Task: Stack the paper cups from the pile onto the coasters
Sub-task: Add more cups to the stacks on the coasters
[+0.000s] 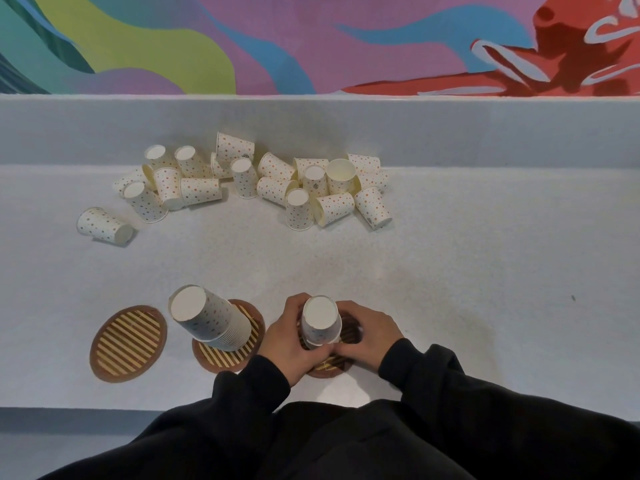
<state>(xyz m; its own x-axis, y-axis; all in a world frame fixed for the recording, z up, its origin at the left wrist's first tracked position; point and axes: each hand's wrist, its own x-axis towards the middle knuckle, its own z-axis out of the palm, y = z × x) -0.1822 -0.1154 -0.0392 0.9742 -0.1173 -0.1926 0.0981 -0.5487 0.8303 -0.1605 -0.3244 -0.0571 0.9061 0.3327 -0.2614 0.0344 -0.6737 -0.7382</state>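
Curling both hands (pixel 289 341) (pixel 367 336) round inverted cup (pixel 320 322)

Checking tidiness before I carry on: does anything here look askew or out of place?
The stack on the middle coaster seems to lean left, though the wide lens may exaggerate it. One cup lies on its side apart from the pile. I see no damage.

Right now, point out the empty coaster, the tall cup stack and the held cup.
empty coaster (pixel 128 342): head view, striped centre.
tall cup stack (pixel 214 320): head view, dotted side wall.
held cup (pixel 319 311): head view, upturned white base.
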